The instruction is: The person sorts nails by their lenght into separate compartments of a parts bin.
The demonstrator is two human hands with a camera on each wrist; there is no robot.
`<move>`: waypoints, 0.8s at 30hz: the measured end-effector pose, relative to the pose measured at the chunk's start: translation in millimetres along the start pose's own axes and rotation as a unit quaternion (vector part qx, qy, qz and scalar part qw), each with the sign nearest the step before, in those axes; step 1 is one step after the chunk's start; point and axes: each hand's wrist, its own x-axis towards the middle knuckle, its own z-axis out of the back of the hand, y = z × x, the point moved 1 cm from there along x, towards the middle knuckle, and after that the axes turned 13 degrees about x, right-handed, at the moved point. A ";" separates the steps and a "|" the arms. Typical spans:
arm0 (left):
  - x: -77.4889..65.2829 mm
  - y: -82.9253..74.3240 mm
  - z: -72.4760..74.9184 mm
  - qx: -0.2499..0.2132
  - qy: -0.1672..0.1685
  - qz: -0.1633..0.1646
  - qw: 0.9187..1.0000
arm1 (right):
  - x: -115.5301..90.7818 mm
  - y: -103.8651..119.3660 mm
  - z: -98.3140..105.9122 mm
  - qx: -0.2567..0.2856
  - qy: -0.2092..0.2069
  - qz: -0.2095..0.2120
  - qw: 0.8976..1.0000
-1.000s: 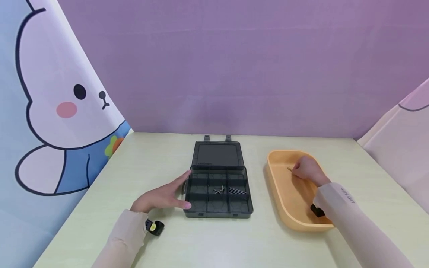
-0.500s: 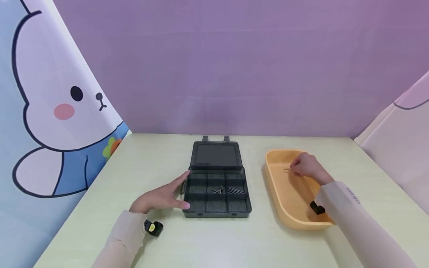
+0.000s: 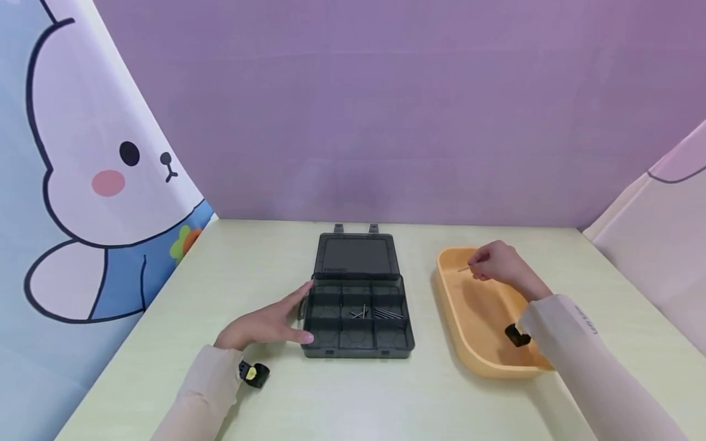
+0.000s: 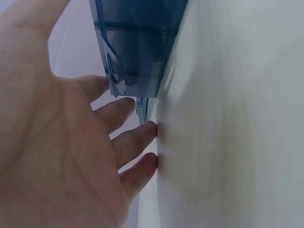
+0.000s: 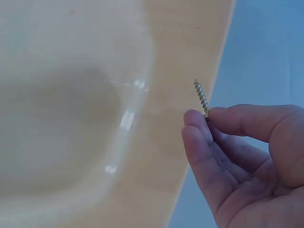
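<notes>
In the head view my right hand point(image 3: 499, 264) is over the far end of the orange tray point(image 3: 451, 318). Thumb and fingers pinch a screw point(image 5: 201, 96) by its head end, its threaded tip sticking out in the right wrist view. A dark see-through compartment box point(image 3: 357, 353) lies with its lid point(image 3: 357, 255) folded back. My left hand point(image 3: 265, 323) rests at the box's left side, fingers spread, thumb at the near left corner. Several short screws point(image 3: 360, 313) lie in the box's middle compartment, and several long thin metal pins point(image 3: 388, 313) in the one to its right.
Both the box and the tray stand on a pale table point(image 3: 375, 401). A purple cloth point(image 3: 353, 122) hangs behind it, with a cartoon-printed cloth point(image 3: 83, 153) on the left and a pale one on the right.
My right hand has risen from the tray's floor with the screw between its fingertips, shifting slightly towards the far left. The left hand and the box have stayed put.
</notes>
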 end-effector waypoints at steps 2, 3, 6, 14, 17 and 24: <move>0.4 -0.1 -0.1 -0.003 0.000 -0.001 1.000 | -0.1 4.3 0.8 0.007 0.003 -0.002 1.000; 0.6 0.1 -0.1 -0.004 0.000 -0.002 1.000 | -0.2 6.5 1.2 0.010 0.004 -0.002 1.000; 1.0 0.5 -0.4 -0.007 0.002 -0.002 1.000 | -0.2 13.8 1.8 0.014 0.009 0.001 1.000; 1.8 0.5 -0.3 -0.006 0.004 0.007 1.000 | -1.6 36.4 -4.3 0.011 0.004 0.022 1.000; 2.2 1.7 -1.1 -0.007 0.002 0.011 1.000 | -0.9 43.5 -8.7 0.016 0.004 0.030 0.999; 1.7 2.5 -3.2 -0.009 0.000 0.011 1.000 | 3.7 58.0 -20.9 0.040 0.006 0.048 0.998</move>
